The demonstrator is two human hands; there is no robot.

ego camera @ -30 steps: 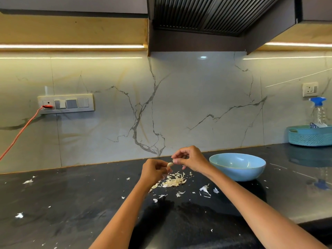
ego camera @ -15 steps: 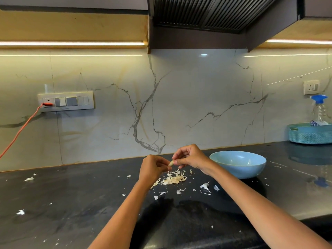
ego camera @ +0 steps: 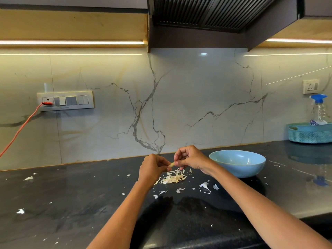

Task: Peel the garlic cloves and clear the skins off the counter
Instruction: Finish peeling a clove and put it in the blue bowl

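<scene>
Over the dark counter (ego camera: pixel 75 198) the left hand (ego camera: pixel 152 168) and right hand (ego camera: pixel 190 159) meet, both pinching one small garlic clove (ego camera: pixel 172 164) between their fingertips, held in the air. Just below it, toward six o'clock, lies a heap of skins (ego camera: pixel 172 178), with loose flakes scattered around. A blue bowl (ego camera: pixel 237 165) sits at three o'clock of the hands, near the right wrist.

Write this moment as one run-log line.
step: peeling | left hand and right hand: pinch garlic clove | skins: piled on counter | bowl: right of hands
</scene>
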